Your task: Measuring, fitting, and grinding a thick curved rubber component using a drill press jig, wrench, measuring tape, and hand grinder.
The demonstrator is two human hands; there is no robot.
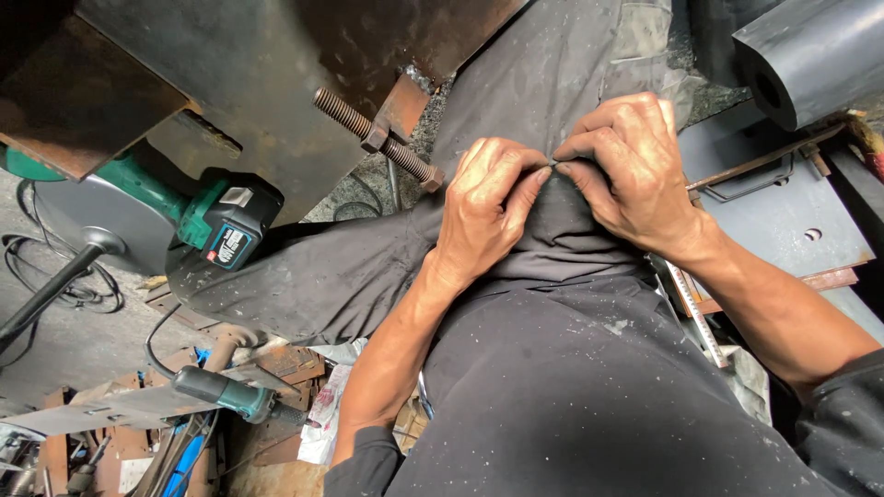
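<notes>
Stretching across the middle of the view, the dark grey trousers (571, 368) of the person cover a raised knee and thigh, dusted with pale specks, and both hands rest on the cloth near the knee. Above and to the left hangs a large rusty steel plate (276, 83), with a threaded bolt (378, 138) running slantwise along its lower edge. At the upper right lies a thick black tube (810, 55) with a round bore, and below it a flat grey metal plate (783, 202) with a small hole. A green cordless power tool (198, 216) with a black battery pack sits at the left, just under the steel plate, and a second green-handled tool (226, 394) lies lower down among scrap and cables. A metal ruler (695, 308) pokes out beside the right forearm. The left hand (483, 207) has its fingers curled in, thumb and fingertips pinched together on a fold of the trouser cloth. The right hand (631, 170) is curled the same way, its thumb and forefinger closed tight at a spot where the two hands meet; something tiny and pale shows there, but what it is cannot be told.
</notes>
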